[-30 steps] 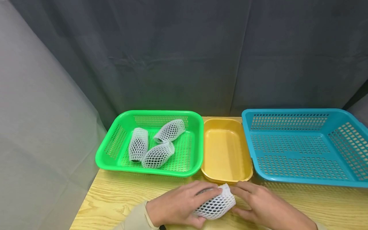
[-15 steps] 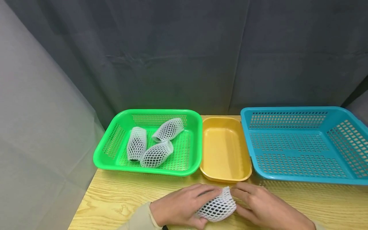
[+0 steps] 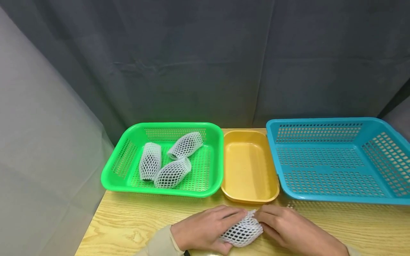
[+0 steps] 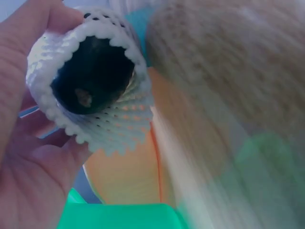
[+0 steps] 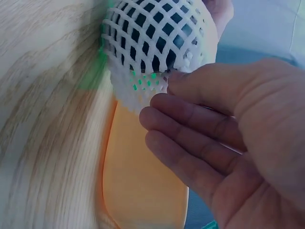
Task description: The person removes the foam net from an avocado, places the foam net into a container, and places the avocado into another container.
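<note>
A white foam net (image 3: 243, 232) surrounds a dark, roundish thing low in the middle of the head view. My left hand (image 3: 206, 229) grips the netted thing from its left side, fingers over the top. Through the net's open end, the left wrist view shows a smooth dark green surface (image 4: 97, 71) with a pale brown spot. My right hand (image 3: 283, 224) is at the net's right end. In the right wrist view its thumb and index finger pinch the net's edge, and the other fingers (image 5: 167, 148) lie loosely bent beside it.
Beyond the hands stands a green basket (image 3: 161, 193) with three netted dark things, such as this net (image 3: 150, 161). An orange-yellow tray (image 3: 250, 170) sits between it and a blue basket (image 3: 323, 160) at right. All stand on a wood-grain table (image 3: 128, 220) before a dark curtain (image 3: 198, 64).
My right hand has closed in on the net's right end, its fingers now drawn together at the edge. The left hand keeps its grip. The head view has shifted slightly.
</note>
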Demonstrator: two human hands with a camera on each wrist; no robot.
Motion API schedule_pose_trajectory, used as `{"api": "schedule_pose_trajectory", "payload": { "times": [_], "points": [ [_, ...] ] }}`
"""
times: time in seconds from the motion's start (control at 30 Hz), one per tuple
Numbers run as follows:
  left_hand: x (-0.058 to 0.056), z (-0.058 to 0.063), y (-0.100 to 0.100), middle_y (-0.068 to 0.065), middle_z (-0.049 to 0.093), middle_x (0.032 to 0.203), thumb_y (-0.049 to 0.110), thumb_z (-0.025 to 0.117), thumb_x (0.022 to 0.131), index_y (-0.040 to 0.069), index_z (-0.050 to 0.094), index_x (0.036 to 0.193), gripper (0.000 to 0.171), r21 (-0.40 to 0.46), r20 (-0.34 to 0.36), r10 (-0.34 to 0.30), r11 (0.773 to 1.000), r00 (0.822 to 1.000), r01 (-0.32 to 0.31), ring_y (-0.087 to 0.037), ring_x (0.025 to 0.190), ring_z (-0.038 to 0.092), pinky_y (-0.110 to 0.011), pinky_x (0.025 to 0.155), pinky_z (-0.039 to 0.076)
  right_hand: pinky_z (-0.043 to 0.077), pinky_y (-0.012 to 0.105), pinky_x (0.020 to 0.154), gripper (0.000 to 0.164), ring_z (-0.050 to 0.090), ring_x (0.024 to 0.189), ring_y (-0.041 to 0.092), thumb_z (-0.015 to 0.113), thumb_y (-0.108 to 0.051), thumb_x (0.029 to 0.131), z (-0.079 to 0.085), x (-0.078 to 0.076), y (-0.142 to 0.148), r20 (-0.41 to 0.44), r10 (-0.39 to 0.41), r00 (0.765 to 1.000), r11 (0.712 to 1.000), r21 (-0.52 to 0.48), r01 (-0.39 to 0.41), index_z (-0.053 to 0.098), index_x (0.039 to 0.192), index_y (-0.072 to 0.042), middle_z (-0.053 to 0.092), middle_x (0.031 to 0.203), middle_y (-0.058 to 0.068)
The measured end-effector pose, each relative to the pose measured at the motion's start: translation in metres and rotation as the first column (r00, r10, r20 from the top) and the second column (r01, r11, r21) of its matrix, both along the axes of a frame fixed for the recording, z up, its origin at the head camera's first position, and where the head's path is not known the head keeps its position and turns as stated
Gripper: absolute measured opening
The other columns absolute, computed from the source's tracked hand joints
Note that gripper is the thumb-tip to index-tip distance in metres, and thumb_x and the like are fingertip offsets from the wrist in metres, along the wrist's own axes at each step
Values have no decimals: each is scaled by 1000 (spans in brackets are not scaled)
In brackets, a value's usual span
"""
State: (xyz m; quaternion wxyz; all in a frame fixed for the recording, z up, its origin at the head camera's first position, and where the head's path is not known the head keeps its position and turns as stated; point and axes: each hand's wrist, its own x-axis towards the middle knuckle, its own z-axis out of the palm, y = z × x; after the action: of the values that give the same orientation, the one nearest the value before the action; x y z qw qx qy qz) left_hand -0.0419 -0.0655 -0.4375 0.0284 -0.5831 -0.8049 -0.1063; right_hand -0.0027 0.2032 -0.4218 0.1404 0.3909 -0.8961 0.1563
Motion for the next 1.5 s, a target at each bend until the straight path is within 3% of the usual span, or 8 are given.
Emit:
{"api": "schedule_pose_trajectory", "payload": {
  "times": [0.2, 0.33, 0.83, 1.3, 1.5],
  "points": [
    [-1, -4, 2, -2, 48, 149, 42, 66, 83, 10, 32, 152, 83, 3, 8, -2, 1000, 1000, 2, -12, 134, 50, -21, 113, 39, 53, 18, 72, 21, 59, 89, -5, 74, -26, 84, 1, 2, 0, 31, -34, 999, 999, 26, 33, 68, 104, -29, 62, 101, -21],
    [-3, -5, 3, 0, 48, 150, 42, 68, 82, 11, 32, 152, 85, 10, 24, -5, 1000, 1000, 5, -11, 135, 49, -21, 113, 39, 51, 13, 73, 21, 59, 89, -7, 74, -28, 85, -1, 0, 0, 35, -11, 999, 1000, 8, 10, 68, 105, -28, 62, 101, -22],
    [-8, -1, 3, 2, 43, 153, 39, 70, 80, 16, 29, 153, 87, -37, 164, 16, 999, 986, -10, -8, 138, 46, -20, 113, 39, 45, 6, 70, 18, 56, 82, -9, 74, -22, 84, -7, -2, -1, 87, 23, 996, 999, -41, -20, 67, 99, -28, 61, 92, -23],
    [-8, -2, 3, 3, 43, 153, 40, 70, 79, 17, 30, 153, 87, -38, 177, 37, 999, 983, -31, -9, 137, 47, -21, 112, 41, 46, 5, 71, 17, 57, 81, -9, 75, -22, 83, -11, -5, -2, 84, 53, 995, 996, -69, -47, 69, 99, -24, 62, 93, -22],
    [-8, -4, 3, 3, 44, 152, 41, 70, 79, 17, 32, 152, 86, -19, 158, 30, 999, 987, -28, -8, 137, 47, -20, 112, 40, 44, 4, 70, 18, 56, 80, -10, 74, -21, 83, -8, -4, -1, 99, 36, 994, 998, -58, -31, 67, 98, -27, 60, 91, -23]
  ]
}}
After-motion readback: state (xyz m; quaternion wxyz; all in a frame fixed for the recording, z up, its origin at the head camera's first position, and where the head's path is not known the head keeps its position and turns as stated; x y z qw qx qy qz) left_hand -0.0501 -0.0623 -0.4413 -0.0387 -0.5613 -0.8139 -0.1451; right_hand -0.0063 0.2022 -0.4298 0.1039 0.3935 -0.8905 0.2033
